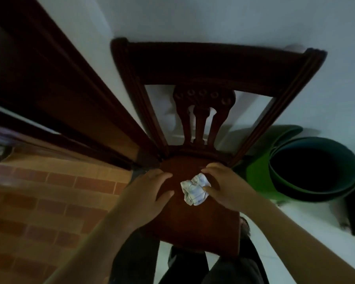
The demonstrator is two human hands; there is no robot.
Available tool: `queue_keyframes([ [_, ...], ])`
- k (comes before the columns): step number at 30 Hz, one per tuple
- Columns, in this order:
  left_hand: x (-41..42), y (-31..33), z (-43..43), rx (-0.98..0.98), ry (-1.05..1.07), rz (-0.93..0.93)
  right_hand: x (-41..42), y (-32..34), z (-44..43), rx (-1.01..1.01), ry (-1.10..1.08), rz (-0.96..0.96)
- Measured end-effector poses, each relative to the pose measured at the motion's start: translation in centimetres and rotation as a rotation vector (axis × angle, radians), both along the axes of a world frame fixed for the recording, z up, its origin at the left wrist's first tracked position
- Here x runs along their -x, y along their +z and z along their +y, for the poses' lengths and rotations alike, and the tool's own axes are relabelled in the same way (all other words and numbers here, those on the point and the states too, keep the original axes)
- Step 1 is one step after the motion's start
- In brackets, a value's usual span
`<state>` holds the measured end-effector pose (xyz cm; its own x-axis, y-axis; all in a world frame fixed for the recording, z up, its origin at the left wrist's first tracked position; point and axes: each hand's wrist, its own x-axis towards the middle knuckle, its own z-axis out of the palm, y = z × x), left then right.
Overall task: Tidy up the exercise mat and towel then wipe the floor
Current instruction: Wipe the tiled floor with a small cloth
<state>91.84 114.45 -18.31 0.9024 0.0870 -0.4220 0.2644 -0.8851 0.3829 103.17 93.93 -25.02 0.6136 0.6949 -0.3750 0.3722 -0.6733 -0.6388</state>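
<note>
A small white towel (195,189) lies folded and crumpled on the seat of a dark wooden chair (193,218). My right hand (225,187) is on its right side, thumb and fingers curled round the cloth's edge. My left hand (150,191) hovers or rests just left of the towel with its fingers spread and relaxed, holding nothing. The green exercise mat (314,169) stands rolled up on end to the right of the chair, against the white wall.
The chair's carved back (203,111) stands against the wall. A dark wooden door frame (70,95) runs along the left, with a brick-tiled surface (39,201) below it. White floor (307,224) shows at the right. My dark-trousered legs (223,269) are below the seat.
</note>
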Motion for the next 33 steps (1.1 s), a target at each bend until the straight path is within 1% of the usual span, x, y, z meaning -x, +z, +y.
queue_keyframes([
  [3,-1.7,-4.0,1.4,-0.008,-0.043,0.0,1.3,-5.7,1.6,-0.008,-0.107,0.012],
  [8,-2.5,-11.1,2.8,0.002,-0.025,0.016,2.7,-15.8,4.3,0.089,-0.24,0.045],
  [10,-2.2,-13.7,2.7,0.006,-0.009,0.035,3.5,-19.6,5.3,0.175,-0.269,0.056],
  [12,-1.5,-16.1,2.5,0.018,0.011,0.052,4.2,-22.9,6.3,0.308,-0.245,0.078],
  [14,-0.8,-18.3,2.5,0.043,0.048,0.081,4.7,-25.8,6.7,0.39,-0.216,0.065],
  [17,0.1,-20.9,3.2,0.068,0.105,0.107,4.9,-28.7,6.7,0.399,-0.181,-0.001],
  [20,0.8,-22.4,4.0,0.064,0.126,0.137,5.4,-31.2,6.3,0.405,-0.085,-0.073],
  [22,1.3,-22.8,4.2,0.062,0.138,0.153,6.1,-32.4,6.0,0.406,-0.052,-0.149],
  [24,1.6,-23.0,4.4,0.053,0.155,0.164,6.4,-32.6,6.0,0.382,-0.075,-0.209],
  [27,1.5,-22.3,4.4,0.034,0.166,0.167,6.3,-31.8,6.3,0.335,-0.079,-0.14],
  [29,1.0,-21.2,4.1,0.034,0.171,0.157,6.0,-30.3,6.1,0.284,-0.142,-0.097],
  [33,-0.8,-16.7,3.0,0.053,0.15,0.099,5.2,-23.1,4.8,0.127,-0.34,-0.014],
])
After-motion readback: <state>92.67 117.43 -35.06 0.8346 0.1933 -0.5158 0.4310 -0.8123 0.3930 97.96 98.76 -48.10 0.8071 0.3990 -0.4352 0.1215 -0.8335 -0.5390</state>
